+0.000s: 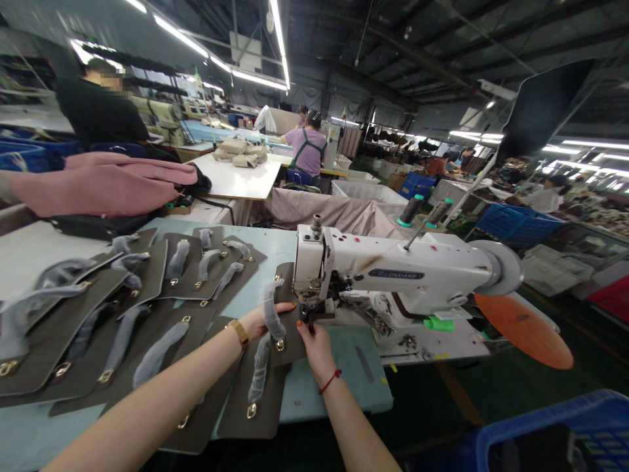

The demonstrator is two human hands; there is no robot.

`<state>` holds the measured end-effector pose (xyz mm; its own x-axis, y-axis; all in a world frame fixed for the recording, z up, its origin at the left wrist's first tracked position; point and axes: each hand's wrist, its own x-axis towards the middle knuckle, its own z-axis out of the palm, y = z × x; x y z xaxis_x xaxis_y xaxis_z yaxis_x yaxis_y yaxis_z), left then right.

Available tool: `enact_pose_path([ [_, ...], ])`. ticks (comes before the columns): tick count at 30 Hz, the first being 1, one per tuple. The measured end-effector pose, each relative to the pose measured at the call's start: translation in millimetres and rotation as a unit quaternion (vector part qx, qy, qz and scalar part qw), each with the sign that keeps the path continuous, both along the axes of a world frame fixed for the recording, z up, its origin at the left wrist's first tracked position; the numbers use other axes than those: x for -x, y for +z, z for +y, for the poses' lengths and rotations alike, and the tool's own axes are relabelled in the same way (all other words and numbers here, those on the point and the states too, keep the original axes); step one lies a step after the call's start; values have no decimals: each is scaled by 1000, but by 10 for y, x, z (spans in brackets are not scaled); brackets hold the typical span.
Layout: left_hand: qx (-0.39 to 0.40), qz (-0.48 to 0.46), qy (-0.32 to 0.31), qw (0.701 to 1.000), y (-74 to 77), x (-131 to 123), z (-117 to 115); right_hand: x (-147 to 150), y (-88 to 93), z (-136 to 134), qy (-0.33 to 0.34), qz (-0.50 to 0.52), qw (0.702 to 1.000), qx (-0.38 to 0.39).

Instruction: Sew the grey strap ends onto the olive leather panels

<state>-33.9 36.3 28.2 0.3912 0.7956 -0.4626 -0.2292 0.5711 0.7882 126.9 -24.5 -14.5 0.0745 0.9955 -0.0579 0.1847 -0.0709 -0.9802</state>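
A dark grey-brown bag panel lies under the needle area of a white sewing machine. Its handle, wrapped in translucent film, has gold-coloured metal fittings. My left hand rests on the panel, partly behind the handle, with one finger stretched toward the presser foot. At the panel's right edge, close below the foot, my right hand pinches the panel; its other fingers are mostly hidden. A similar panel with a wrapped handle lies partly beneath.
Several more panels with wrapped handles overlap across the pale blue tabletop. Thread spools stand behind the machine. An orange disc is at right, above a blue crate. Pink material lies back left. Other people sit farther off.
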Motion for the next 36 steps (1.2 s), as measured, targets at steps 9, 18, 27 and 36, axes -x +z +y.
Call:
enact_pose_path([
  [9,93,-104,176,974,-26,-300,-313,-476,366,198,137,-92,986,-13],
  [18,78,-142,290,943,-20,-582,-549,-662,616,377,208,-197,957,-42],
  [27,101,-137,275,946,-3,-564,-526,-681,595,410,210,-205,956,-10],
  [36,111,-121,257,952,-62,-510,-464,-634,628,314,197,-188,962,-13],
])
